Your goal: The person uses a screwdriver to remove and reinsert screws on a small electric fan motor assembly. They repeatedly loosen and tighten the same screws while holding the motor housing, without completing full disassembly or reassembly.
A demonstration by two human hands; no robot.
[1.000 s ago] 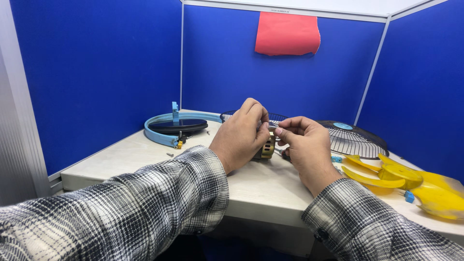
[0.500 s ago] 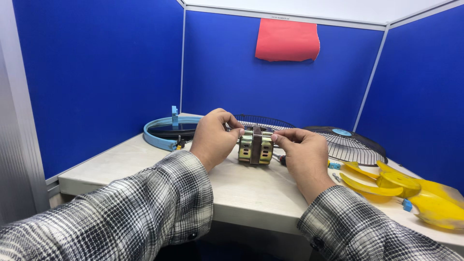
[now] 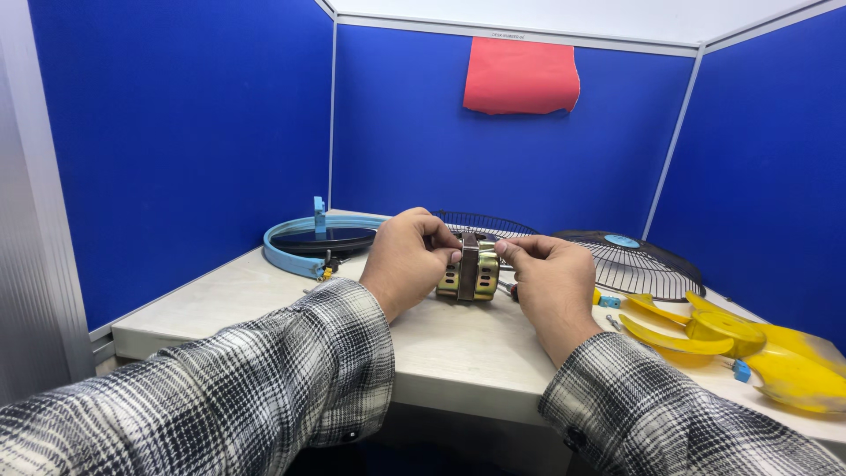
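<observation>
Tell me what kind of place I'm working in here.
Probably a small assembly or repair booth: blue partition walls enclose a pale worktable strewn with fan parts, namely wire guards, a yellow blade and the motor held in both hands.

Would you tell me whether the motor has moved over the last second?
Yes. The motor has come down from the raised hands and now sits on the table, below the red cloth.

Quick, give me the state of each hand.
Left hand: closed on the fan motor.
Right hand: fingers pinching the same fan motor.
</observation>
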